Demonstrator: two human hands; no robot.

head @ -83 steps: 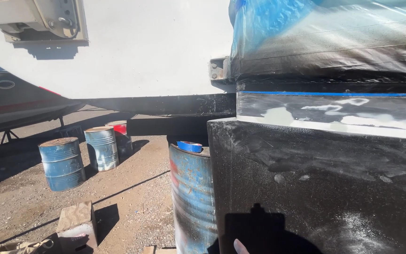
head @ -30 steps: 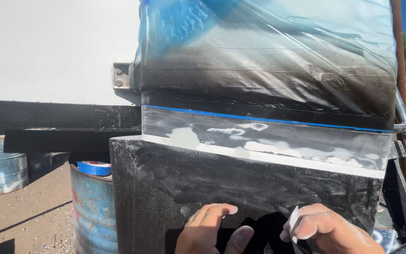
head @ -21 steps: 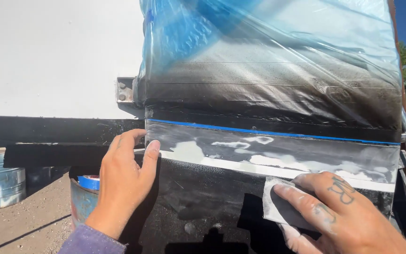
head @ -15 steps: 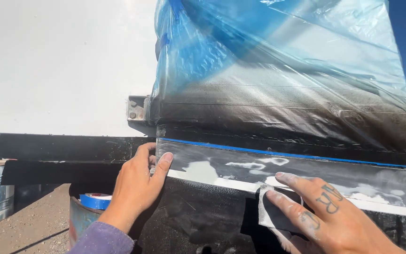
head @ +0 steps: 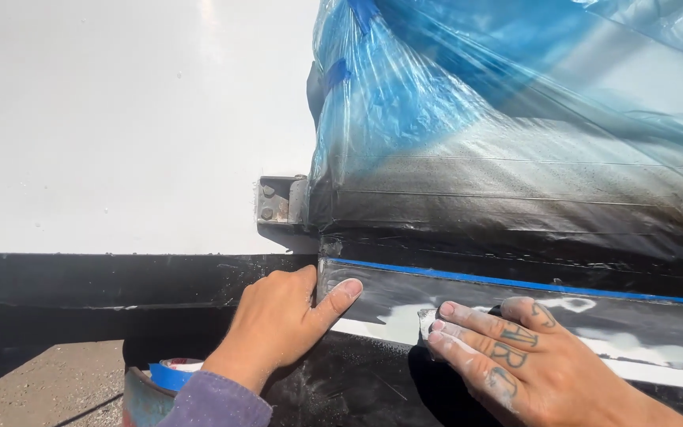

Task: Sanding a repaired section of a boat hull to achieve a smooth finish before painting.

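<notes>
The left hand (head: 282, 324) lies flat and open against the end of a grey, white-smeared band (head: 634, 324) on the dark body panel, thumb stretched along the band's corner, clamped on nothing. Just to its right, close but not touching, the right hand (head: 507, 356) presses extended fingers (head: 468, 320) onto a small pale sheet (head: 425, 323), probably sandpaper, though most of it is hidden beneath them. Blue tape (head: 515, 281) runs along the band's upper edge, just above both hands. Higher still, blue-tinted plastic sheeting (head: 476, 119) wraps the upper body. A rusty bolted bracket (head: 278, 200) sits above the left hand. Below the left wrist stands a blue drum (head: 145, 395), with a roll of tape (head: 174, 372) on it.
</notes>
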